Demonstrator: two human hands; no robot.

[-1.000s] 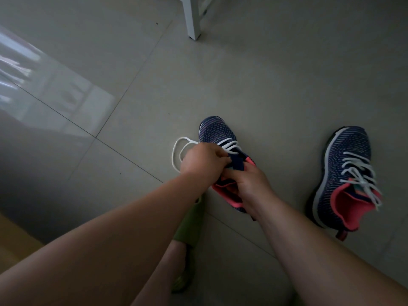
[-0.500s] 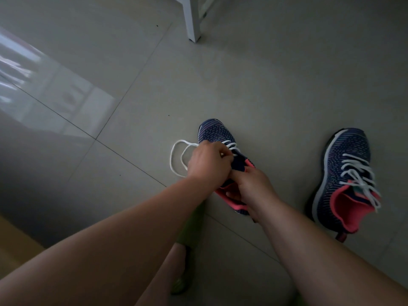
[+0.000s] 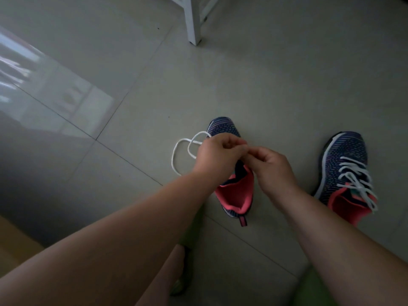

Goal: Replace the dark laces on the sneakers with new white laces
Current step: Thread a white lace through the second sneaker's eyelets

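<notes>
Head view, navy sneaker (image 3: 223, 127), coral lining, white lace (image 3: 180, 151) looped

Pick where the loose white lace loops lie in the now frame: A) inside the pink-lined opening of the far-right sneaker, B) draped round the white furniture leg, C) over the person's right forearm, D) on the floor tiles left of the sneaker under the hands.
D: the loose white lace loops lie on the grey floor tiles just left of the navy knit sneaker with pink lining, trailing from the left hand.
</notes>
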